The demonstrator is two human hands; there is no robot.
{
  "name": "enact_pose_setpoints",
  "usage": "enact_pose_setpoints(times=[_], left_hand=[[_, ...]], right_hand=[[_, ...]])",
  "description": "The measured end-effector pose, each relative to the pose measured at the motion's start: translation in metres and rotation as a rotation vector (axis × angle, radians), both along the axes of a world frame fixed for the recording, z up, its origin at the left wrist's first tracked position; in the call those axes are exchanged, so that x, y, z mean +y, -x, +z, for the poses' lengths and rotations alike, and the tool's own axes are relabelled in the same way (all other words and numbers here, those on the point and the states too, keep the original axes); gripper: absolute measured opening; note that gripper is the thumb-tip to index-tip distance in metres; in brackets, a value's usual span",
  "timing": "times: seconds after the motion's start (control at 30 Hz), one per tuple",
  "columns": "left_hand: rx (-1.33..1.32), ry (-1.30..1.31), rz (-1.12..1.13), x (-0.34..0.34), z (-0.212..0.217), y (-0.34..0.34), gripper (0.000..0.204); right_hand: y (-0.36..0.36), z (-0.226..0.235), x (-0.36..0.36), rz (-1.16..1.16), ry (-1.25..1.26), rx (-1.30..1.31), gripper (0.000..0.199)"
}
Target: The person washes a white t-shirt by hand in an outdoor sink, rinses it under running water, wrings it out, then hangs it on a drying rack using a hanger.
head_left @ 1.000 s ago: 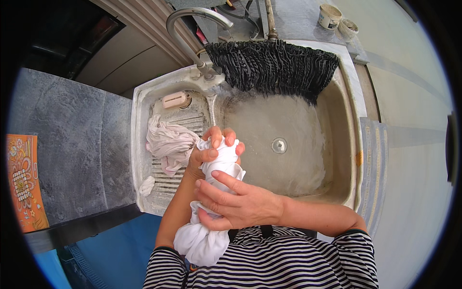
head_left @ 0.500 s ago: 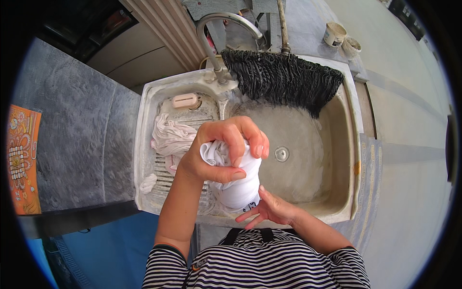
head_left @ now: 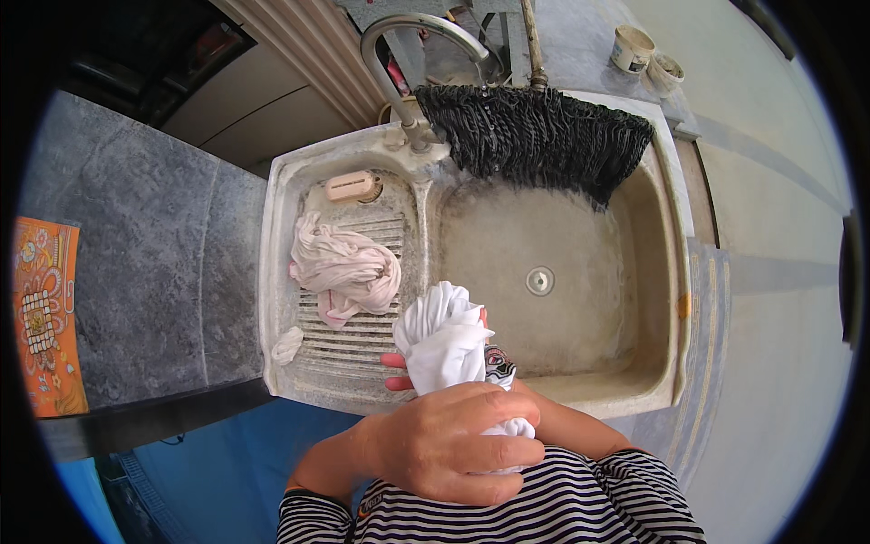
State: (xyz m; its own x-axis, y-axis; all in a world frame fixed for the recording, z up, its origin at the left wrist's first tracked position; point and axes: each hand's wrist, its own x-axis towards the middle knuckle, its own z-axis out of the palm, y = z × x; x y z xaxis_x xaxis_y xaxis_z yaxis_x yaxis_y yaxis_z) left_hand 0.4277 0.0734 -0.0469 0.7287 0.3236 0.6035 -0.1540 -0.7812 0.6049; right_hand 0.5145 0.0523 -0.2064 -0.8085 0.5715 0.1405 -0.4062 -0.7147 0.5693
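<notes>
A bunched white cloth garment [head_left: 439,340] with a dark printed patch is held over the near edge of the sink, close to my striped shirt. My left hand [head_left: 453,440] is closed around its near end, with white fabric showing between the fingers. Beneath the bundle, my right hand [head_left: 396,373] cups it; only fingertips show at its left and a bit of the thumb at its right. The palm of that hand is hidden by the cloth. A wet pinkish-white cloth [head_left: 344,263] lies crumpled on the ribbed drainboard [head_left: 340,340].
The sink basin [head_left: 580,317] has a drain [head_left: 540,281]. A black mop head [head_left: 535,140] hangs over its back edge below the faucet [head_left: 426,23], where water falls. A soap box [head_left: 351,186] and small white rag [head_left: 287,345] are left. Two buckets [head_left: 632,50] stand behind.
My left hand has moved down toward my body and now grips the garment's near end. My right hand has gone from open beside it to underneath it. The bundle looks looser.
</notes>
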Motion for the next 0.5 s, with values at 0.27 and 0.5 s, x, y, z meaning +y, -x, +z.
enact_pose_setpoints(times=[0.27, 0.5], left_hand=[[-0.713, 0.761, 0.687, -0.013, -0.075, 0.070, 0.024], [-0.378, 1.534, 0.525, 0.043, -0.090, 0.091, 0.019]], right_hand=[[-0.030, 0.039, 0.042, -0.400, -0.406, -0.723, 0.063], [0.012, 0.100, 0.005, -1.298, -1.795, -1.649, 0.060]])
